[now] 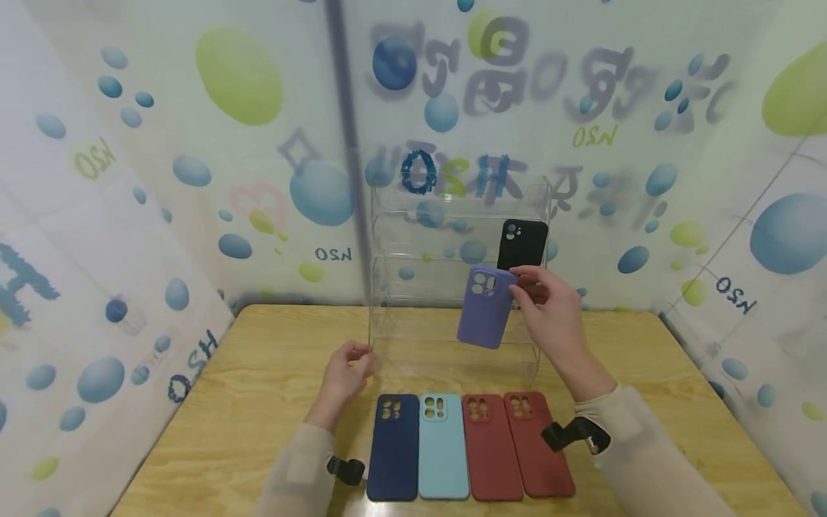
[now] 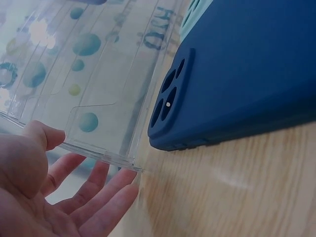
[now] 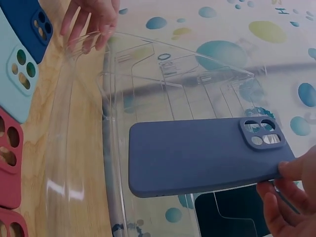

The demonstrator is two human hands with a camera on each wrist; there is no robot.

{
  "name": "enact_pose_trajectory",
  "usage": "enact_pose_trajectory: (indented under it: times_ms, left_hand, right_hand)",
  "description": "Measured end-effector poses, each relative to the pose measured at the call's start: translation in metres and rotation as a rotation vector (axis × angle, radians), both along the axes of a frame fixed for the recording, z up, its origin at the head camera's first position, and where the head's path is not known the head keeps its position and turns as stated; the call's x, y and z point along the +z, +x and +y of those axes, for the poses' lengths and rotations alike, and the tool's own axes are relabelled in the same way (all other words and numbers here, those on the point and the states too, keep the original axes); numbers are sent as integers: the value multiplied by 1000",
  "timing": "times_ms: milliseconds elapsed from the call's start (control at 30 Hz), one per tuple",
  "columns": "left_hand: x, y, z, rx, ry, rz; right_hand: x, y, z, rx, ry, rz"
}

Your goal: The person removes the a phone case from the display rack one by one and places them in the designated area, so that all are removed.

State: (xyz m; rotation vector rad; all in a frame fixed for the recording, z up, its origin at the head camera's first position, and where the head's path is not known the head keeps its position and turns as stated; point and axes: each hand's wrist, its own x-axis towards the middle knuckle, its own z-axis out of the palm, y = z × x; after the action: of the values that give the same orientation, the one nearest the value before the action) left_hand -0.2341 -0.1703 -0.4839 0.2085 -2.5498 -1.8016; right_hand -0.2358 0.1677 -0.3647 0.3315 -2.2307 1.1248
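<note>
My right hand (image 1: 554, 310) pinches a purple phone case (image 1: 486, 312) by its upper right corner. The case is upright, cutout side toward me, in front of a clear acrylic display rack (image 1: 420, 350). In the right wrist view the same case (image 3: 197, 158) spans the rack's tiers, with thumb and fingers at its camera end. At the rack's lower left, my left hand (image 1: 345, 375) grips the side edge. The left wrist view shows the thumb in front of the clear panel (image 2: 106, 106) and the fingers (image 2: 101, 202) behind it. A black phone case (image 1: 522, 244) stands in an upper right tier.
In front of the rack, a row of cases lies on the wooden table (image 1: 213, 431): dark blue (image 1: 393, 452), light blue (image 1: 444, 452) and two red ones, one (image 1: 494, 452) beside the other (image 1: 543, 452). A bubble-patterned curtain (image 1: 258, 179) hangs behind.
</note>
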Motion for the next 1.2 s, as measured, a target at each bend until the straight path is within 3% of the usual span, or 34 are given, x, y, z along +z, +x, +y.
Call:
enact_pose_trajectory:
  times_ms: [400,1200]
  left_hand:
    - [-1,2,2,-6,-14,-3]
    - [-1,-1,2,3,-25,16]
  right_hand:
    - [-3,16,23,-23,31,-215]
    - [-10,51,92,-87,133,-277]
